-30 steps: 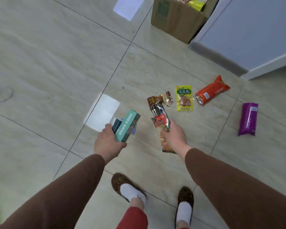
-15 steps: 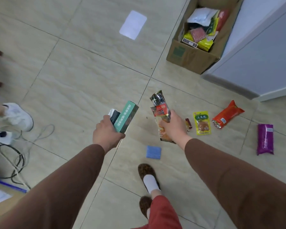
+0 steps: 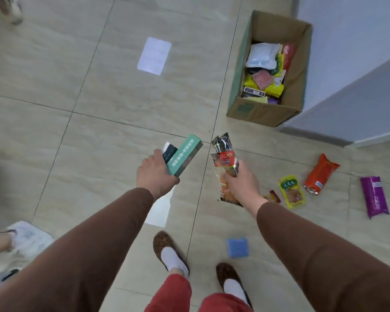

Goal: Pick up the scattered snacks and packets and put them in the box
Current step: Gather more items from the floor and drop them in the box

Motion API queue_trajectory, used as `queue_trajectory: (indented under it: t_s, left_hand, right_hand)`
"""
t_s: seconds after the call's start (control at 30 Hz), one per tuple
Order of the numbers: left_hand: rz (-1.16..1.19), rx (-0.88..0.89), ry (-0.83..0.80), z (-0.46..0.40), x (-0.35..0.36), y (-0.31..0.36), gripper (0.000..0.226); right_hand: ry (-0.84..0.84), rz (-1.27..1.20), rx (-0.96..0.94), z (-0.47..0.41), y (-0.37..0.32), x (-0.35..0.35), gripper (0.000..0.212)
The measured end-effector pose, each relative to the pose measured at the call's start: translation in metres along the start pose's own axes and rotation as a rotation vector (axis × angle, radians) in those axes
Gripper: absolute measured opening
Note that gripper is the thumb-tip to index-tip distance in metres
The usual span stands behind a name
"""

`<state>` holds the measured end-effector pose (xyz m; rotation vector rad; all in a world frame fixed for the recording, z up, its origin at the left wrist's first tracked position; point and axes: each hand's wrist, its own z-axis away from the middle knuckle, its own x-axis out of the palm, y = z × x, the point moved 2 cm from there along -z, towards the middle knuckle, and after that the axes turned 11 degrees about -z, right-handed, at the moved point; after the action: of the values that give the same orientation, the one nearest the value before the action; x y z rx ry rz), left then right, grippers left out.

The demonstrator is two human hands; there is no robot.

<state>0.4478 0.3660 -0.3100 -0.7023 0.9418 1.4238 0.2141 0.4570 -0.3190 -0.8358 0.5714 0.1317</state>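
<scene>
My left hand (image 3: 154, 174) grips a green carton (image 3: 185, 155) together with a small dark packet (image 3: 169, 152). My right hand (image 3: 241, 183) holds a bundle of snack packets (image 3: 224, 161), red, black and orange. The open cardboard box (image 3: 239, 86) stands on the floor ahead to the right, with several packets inside. On the tiles to my right lie a yellow packet (image 3: 292, 191), an orange-red packet (image 3: 320, 174), a purple packet (image 3: 374, 197) and a small red sachet (image 3: 274, 195). A blue square packet (image 3: 238, 247) lies near my right foot.
A grey-white wall or cabinet (image 3: 358, 91) stands right behind the box. Another person's white shoes (image 3: 25, 239) are at the lower left, one more shoe (image 3: 9, 7) at the top left. My own feet (image 3: 171, 253) stand on the tile floor.
The view has moved closer to the box, which now shows fully. Both hands still hold the same items; the floor packets have slid lower and to the right in view.
</scene>
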Motion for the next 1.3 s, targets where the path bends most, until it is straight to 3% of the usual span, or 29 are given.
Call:
queue_trajectory:
  t_s: [0.63,0.93,1.3]
  left_hand:
    - [-0.152,0.317,-0.077,-0.274,-0.169,0.136,0.064]
    - [-0.248,0.558,-0.144,-0.396,-0.232,0.222,0.063]
    - [-0.469,0.821,-0.200,-0.480,-0.230,0.341,0.065]
  right_hand:
    - [0.336,-0.300,0.286,-0.192,-0.128,-0.067,0.018]
    - [0.515,-0.442,0.438,-0.282,-0.191,-0.086,0.021]
    - [0.742,-0.680,0.634,-0.352,-0.192,-0.111,0.026]
